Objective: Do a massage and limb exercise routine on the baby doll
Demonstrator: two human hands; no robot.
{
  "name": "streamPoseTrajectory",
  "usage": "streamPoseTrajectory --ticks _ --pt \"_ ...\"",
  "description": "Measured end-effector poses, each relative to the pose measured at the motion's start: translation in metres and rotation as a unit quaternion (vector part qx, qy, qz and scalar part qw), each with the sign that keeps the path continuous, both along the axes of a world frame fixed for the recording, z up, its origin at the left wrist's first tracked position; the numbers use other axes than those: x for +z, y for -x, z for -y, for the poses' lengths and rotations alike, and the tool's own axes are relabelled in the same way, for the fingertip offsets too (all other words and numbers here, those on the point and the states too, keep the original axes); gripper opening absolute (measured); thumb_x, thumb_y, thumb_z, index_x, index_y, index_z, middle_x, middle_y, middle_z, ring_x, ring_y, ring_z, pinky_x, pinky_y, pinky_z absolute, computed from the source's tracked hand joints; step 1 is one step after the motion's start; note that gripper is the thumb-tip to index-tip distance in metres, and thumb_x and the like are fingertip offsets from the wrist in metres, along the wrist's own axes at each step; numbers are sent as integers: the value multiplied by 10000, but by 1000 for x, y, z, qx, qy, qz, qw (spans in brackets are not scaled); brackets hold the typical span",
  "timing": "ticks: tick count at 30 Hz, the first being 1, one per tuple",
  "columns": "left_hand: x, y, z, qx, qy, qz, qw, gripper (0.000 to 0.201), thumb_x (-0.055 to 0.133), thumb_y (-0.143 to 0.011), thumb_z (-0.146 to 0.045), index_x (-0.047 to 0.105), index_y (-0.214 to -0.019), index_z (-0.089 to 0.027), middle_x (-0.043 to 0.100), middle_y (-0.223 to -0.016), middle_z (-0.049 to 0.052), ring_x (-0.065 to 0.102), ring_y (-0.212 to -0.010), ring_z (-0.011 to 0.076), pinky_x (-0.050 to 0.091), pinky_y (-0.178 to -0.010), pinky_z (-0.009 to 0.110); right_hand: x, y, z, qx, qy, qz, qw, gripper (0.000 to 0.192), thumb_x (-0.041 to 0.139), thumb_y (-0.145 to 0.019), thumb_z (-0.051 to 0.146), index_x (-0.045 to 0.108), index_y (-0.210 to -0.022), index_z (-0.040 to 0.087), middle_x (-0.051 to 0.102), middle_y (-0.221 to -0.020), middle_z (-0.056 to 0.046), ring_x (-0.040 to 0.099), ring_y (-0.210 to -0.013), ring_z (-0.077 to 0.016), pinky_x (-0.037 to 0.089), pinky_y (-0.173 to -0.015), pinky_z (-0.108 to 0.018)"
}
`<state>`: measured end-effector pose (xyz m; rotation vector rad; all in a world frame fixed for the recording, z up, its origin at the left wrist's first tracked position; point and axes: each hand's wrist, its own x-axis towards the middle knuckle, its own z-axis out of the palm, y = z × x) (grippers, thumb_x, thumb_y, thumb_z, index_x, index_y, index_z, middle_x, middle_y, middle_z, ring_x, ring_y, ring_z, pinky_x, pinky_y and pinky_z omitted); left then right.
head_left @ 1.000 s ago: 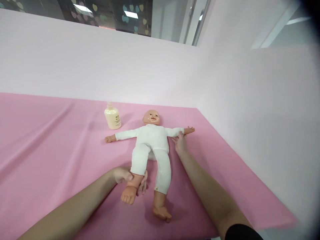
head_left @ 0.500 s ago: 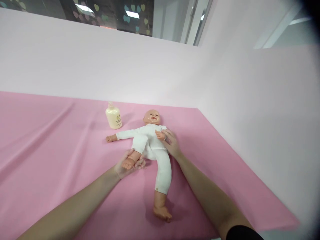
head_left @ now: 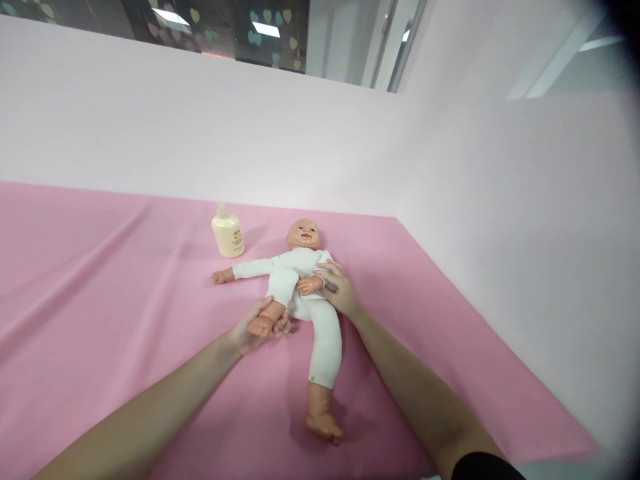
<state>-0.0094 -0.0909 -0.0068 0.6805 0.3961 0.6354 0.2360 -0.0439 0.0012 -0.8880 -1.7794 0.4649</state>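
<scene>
The left hand is cupped under the doll's bare foot, with that leg folded up toward the belly. The right hand is closed around the doll's wrist, and the arm is pressed across the white-clothed torso. The doll is laid face-up on the pink sheet, toward its far right corner. A cream lotion bottle is stood near the far edge, just beside the doll's outstretched arm.
</scene>
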Motion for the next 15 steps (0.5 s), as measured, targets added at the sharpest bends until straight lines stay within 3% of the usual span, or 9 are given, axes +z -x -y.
streamPoseTrajectory --ticks 3,6,10,12,14,15 --pt "0 2 3 -68 -51 26 996 492 467 -810 -595 582 -792 -117 528 -565 16 541 -656 191 401 -806 390 1 2 0 -6 51 -101 994 349 674 -690 170 694 -1018 288 635 -1151 -10 491 -1198 -205 290 -1117 -423" --pt "5 6 7 -199 -126 31 971 509 592 -711 -598 594 -881 -118 619 -672 70 596 -729 246 424 -816 431 0 0 -4 -23 113 -247 962 393 683 -664 190 652 -1053 240 637 -1157 -19 537 -1151 -201 363 -1067 -410" --pt "21 6 11 -380 -177 -25 908 538 737 -596 -519 614 -968 -151 676 -815 121 651 -798 316 479 -770 448 -6 -15 -18 -56 157 -403 900 403 631 -709 246 575 -1109 249 646 -1110 8 608 -1039 -165 460 -969 -374" --pt "28 4 11 -427 -197 -45 881 514 792 -560 -437 627 -973 -180 684 -859 120 663 -821 327 503 -734 437 -13 -27 -26 -90 203 -476 851 426 592 -738 274 516 -1157 286 636 -1114 25 629 -1011 -157 500 -916 -378" --pt "32 2 10 -454 -225 -52 861 495 831 -520 -357 642 -950 -201 691 -884 107 670 -841 330 521 -709 431 -22 -39 -35 -114 255 -523 805 309 519 -780 320 536 -1079 245 655 -1039 -9 651 -965 -176 518 -892 -413" --pt "32 2 10 -461 -235 -52 854 489 843 -505 -334 651 -935 -202 695 -887 100 673 -842 331 529 -696 430 -26 -44 -39 -114 256 -527 803 248 478 -793 323 554 -1007 224 663 -987 -29 658 -940 -193 522 -882 -442"
